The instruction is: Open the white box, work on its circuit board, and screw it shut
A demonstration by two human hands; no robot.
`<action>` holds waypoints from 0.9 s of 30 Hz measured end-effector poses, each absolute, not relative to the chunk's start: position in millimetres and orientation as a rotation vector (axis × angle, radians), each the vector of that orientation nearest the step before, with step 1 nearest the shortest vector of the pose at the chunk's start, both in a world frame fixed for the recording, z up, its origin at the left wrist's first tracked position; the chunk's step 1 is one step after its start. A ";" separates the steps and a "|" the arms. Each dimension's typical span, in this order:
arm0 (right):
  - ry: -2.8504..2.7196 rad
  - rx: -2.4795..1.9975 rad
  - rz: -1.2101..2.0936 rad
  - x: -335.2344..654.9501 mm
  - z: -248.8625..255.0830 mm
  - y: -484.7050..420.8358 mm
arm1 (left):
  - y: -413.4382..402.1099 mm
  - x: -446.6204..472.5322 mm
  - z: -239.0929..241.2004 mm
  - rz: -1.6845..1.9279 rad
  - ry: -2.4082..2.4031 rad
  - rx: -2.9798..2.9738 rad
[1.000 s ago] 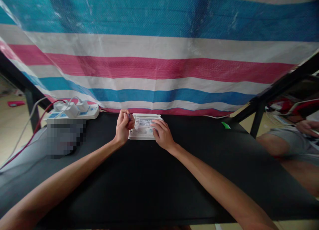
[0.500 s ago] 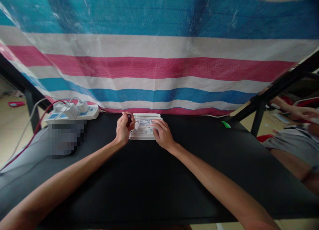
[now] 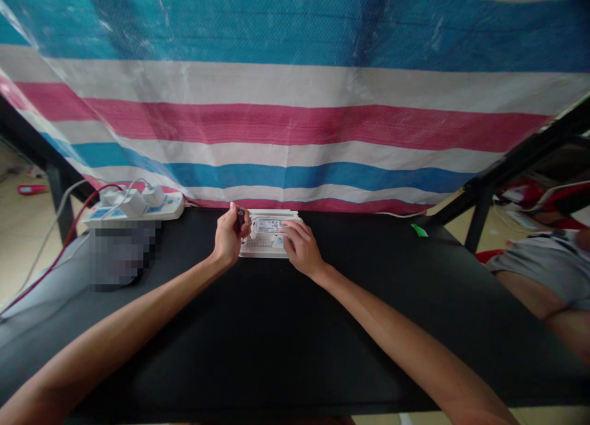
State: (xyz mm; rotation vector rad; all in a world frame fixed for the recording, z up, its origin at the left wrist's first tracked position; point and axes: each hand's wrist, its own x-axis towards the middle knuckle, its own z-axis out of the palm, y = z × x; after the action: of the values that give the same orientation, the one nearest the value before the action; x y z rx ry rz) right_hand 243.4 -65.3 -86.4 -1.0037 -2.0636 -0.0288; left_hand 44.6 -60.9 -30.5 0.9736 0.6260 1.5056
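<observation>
A white plastic device casing with a label and rows of vent holes lies flat at the far edge of the black table. My left hand is closed around the dark handle of what looks like a screwdriver, held upright over the casing's left end. Its tip is too small to make out. My right hand rests on the casing's right side, fingers stretched out over the surface and covering part of the label.
A white power strip with plugged-in adapters and cables stands at the back left, behind a blurred dark object. A small green piece lies on the right. Striped sheeting hangs behind the table. Another person's legs show at the right.
My left hand has turned slightly, its thumb a little higher on the handle. My right hand stays on the casing. The other person's hand at the right has left view.
</observation>
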 end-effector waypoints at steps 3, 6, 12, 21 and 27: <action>-2.059 -0.995 -0.024 243.5 -87.0 -65.1 | -60.6 43.2 -30.8 1.456 0.579 0.944; -2.055 -1.003 -0.017 243.4 -87.2 -64.9 | -61.9 43.3 -31.8 1.510 0.556 0.933; -2.053 -0.996 -0.010 242.9 -85.5 -65.9 | -60.5 45.5 -31.3 1.540 0.627 1.065; -2.057 -1.023 0.004 242.9 -85.9 -65.4 | -57.4 39.8 -32.5 1.393 0.498 1.030; -2.059 -1.018 0.004 243.1 -85.9 -65.3 | -63.1 45.4 -33.7 1.570 0.652 1.096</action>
State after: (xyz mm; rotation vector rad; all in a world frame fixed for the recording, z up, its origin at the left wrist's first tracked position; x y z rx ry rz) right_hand 243.1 -65.3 -85.9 -1.0180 -2.0585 0.0038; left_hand 45.4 -63.1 -33.7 1.0964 0.6520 1.5700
